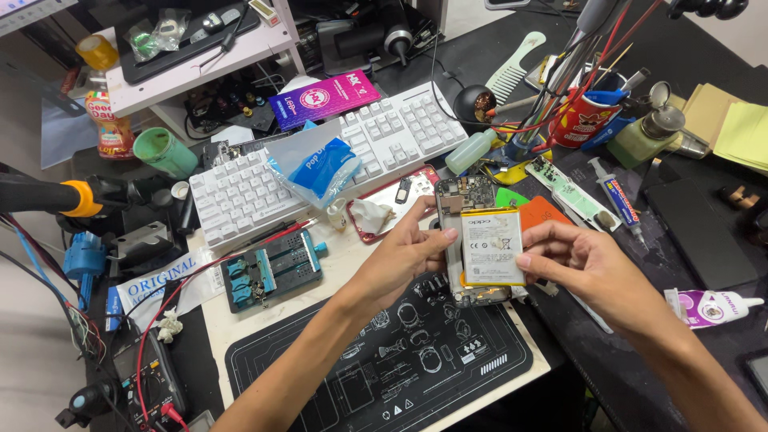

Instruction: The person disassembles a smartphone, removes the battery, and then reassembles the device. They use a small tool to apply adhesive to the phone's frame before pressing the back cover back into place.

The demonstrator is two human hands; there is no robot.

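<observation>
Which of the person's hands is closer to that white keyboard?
Left. The left hand grips the opened phone just below the white keyboard; the right hand holds the phone's far side, farther away.

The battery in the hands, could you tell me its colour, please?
White with a yellow edge, seen in the head view: battery.

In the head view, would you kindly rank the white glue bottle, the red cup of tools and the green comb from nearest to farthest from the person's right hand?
From the right hand:
1. White glue bottle, lying on the dark mat just to its right.
2. Red cup of tools, standing behind it, toward the back of the bench.
3. Green comb, farther back still, by the white keyboard.
</observation>
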